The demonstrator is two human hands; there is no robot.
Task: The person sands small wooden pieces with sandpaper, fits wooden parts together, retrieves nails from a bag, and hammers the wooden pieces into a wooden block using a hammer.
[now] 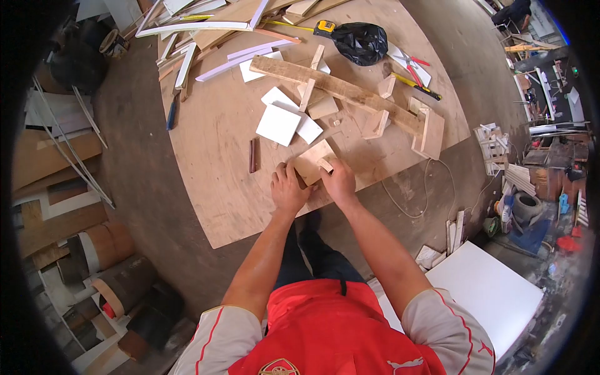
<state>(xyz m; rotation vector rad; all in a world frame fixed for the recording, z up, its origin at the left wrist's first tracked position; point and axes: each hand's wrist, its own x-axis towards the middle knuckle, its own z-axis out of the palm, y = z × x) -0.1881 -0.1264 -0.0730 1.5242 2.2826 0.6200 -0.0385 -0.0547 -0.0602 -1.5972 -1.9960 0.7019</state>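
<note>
Gripping the wooden block at its left edge with my left hand, I pinched a small wood piece in my right hand, the block lying just ahead of and between both hands, its longer side seemingly slanting away rightward.

So we've got our left hand and right hand on a small wooden block near the close edge of the counter, a tiny wood strip against it on the right. Just past that, overlapping white pieces, then a long beam lying at an angle. Further back, a black plastic bag sits beside our tape measure. Scrap wood's piled far left.
</note>
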